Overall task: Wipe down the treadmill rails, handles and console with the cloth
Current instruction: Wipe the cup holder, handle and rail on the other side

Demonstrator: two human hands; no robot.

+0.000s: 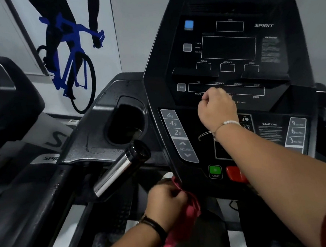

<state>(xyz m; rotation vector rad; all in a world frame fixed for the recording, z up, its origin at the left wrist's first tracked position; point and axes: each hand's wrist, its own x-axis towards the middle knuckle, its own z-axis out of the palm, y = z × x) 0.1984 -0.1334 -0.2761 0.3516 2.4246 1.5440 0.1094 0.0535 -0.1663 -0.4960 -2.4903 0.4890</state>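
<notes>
The console (231,55) reads SPIRIT at upper right, with INCLINE, DISTANCE and SPEED over its dark windows. Keys (173,123) at centre left read 6%, 4%, 2%; a green START button (215,171) sits lower centre beside a CAUTION label (270,124). The cup holder (125,121) left of the console is too dark to tell its contents. A chrome handle (120,168) juts below it. The left hand (166,201) grips the pink cloth (189,211) at the console's bottom edge. The right hand (217,109), fingers curled in an empty fist, covers the middle readouts.
</notes>
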